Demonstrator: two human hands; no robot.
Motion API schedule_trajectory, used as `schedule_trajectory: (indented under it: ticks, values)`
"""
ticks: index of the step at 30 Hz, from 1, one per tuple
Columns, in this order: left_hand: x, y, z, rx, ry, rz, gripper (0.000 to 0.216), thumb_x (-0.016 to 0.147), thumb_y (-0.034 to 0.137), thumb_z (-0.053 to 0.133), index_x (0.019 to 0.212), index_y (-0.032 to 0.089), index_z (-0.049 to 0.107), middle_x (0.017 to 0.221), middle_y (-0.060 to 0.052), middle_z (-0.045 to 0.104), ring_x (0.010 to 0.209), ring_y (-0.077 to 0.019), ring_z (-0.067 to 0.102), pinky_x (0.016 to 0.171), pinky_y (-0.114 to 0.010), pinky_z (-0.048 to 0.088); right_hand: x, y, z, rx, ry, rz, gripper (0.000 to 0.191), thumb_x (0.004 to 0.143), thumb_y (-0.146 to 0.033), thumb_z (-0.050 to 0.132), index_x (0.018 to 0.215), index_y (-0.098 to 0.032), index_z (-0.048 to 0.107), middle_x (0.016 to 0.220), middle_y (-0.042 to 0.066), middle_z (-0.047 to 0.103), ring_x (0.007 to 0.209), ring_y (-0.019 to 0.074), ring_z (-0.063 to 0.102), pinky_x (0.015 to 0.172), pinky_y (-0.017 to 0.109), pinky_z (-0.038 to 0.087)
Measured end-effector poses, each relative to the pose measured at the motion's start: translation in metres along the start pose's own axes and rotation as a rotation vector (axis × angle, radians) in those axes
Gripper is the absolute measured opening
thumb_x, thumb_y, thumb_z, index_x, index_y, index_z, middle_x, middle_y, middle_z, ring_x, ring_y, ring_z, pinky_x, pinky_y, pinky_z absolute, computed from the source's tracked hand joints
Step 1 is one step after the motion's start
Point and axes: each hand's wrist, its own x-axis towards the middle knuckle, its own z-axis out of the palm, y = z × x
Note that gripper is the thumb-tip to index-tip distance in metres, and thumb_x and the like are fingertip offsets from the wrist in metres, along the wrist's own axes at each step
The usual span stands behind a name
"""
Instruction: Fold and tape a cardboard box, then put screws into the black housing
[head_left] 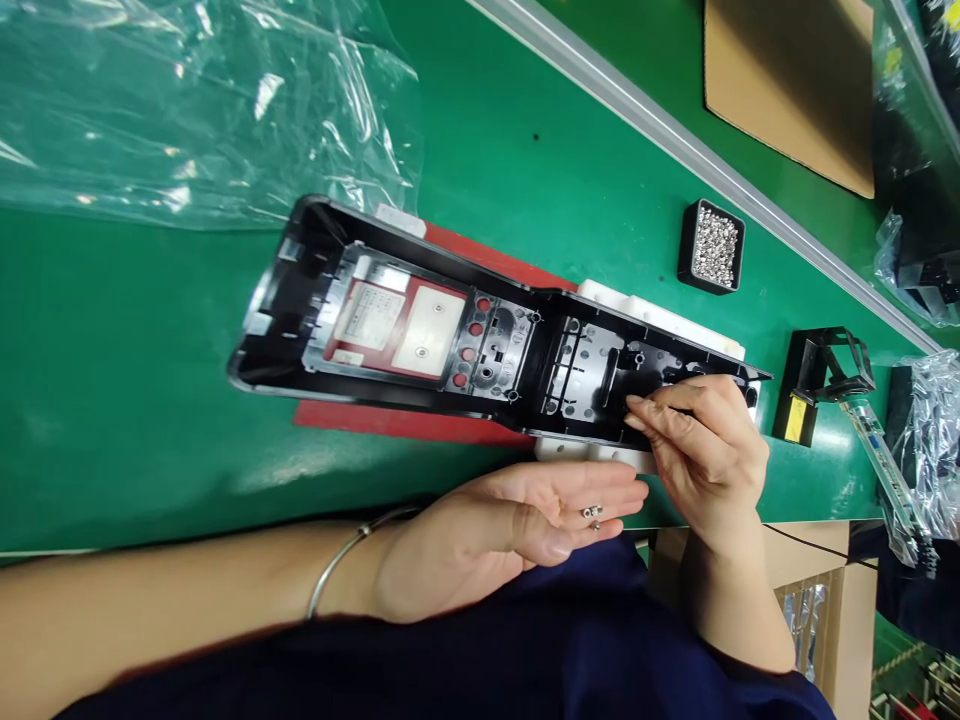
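Observation:
A long black plastic housing (390,395), its hollow inner side facing up, lies across a red and white support. My left hand (517,520) is open, palm up, in front of it. Small silvery metal pieces (592,512) rest loose on its fingers; they look like threaded inserts or nuts. My right hand (701,440) reaches over the housing's right half, thumb and fingertips pinched together close to the inner floor. What the pinch holds, if anything, is hidden.
Beyond the housing stands a small black box (686,255) full of silvery metal pieces. Clear plastic film (225,110) covers the bench's far left. To the right are a black stand with a yellow label (796,415) and a circuit board (881,455). A metal rail (637,100) crosses behind.

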Motion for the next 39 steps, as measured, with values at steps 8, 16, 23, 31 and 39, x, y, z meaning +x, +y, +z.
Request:
schedule_trajectory:
  ticks: [8, 16, 23, 31, 39]
  values:
    - [0.004, 0.001, -0.001, 0.025, -0.029, 0.021, 0.058, 0.083, 0.018, 0.062, 0.141, 0.024, 0.060, 0.151, -0.003, 0.056, 0.150, -0.0245, 0.040, 0.127, -0.041, 0.029, -0.028, -0.027, -0.019, 0.058, 0.065, 0.051, 0.019, 0.093, 0.003, 0.068, 0.109, -0.007, 0.068, 0.097, 0.009, 0.062, 0.088, 0.0165, 0.057, 0.075, 0.030, 0.048]
    - [-0.001, 0.003, -0.002, 0.029, -0.033, 0.005, 0.056, 0.086, 0.020, 0.060, 0.142, 0.022, 0.059, 0.153, -0.004, 0.054, 0.150, -0.0227, 0.039, 0.125, -0.036, 0.029, -0.053, -0.058, -0.010, 0.187, -0.035, 0.120, 0.008, 0.098, -0.003, 0.067, 0.105, -0.006, 0.067, 0.095, 0.008, 0.061, 0.085, 0.0154, 0.056, 0.071, 0.030, 0.045]
    - [0.006, 0.004, 0.002, 0.073, -0.002, 0.006, 0.054, 0.082, 0.023, 0.065, 0.136, 0.026, 0.064, 0.149, -0.001, 0.058, 0.150, -0.0239, 0.039, 0.125, -0.038, 0.027, -0.050, -0.064, 0.001, 0.163, -0.028, 0.231, 0.010, 0.096, -0.004, 0.069, 0.105, -0.008, 0.066, 0.093, 0.006, 0.058, 0.087, 0.0136, 0.052, 0.076, 0.027, 0.045]
    - [0.011, 0.006, 0.008, 0.036, -0.091, 0.063, 0.055, 0.081, 0.019, 0.061, 0.135, 0.029, 0.065, 0.145, 0.005, 0.061, 0.145, -0.0192, 0.045, 0.122, -0.031, 0.030, -0.050, -0.065, -0.007, 0.095, -0.172, 0.190, 0.016, 0.098, 0.001, 0.060, 0.112, -0.005, 0.061, 0.102, 0.010, 0.058, 0.089, 0.0168, 0.051, 0.077, 0.030, 0.045]
    - [0.009, 0.002, 0.006, 0.043, -0.057, 0.071, 0.055, 0.082, 0.017, 0.058, 0.135, 0.028, 0.065, 0.146, 0.004, 0.060, 0.145, -0.0182, 0.045, 0.120, -0.029, 0.032, -0.043, -0.062, -0.018, -0.021, -0.349, 0.013, 0.016, 0.105, -0.002, 0.045, 0.113, -0.002, 0.059, 0.107, 0.014, 0.059, 0.091, 0.0199, 0.051, 0.080, 0.033, 0.047]
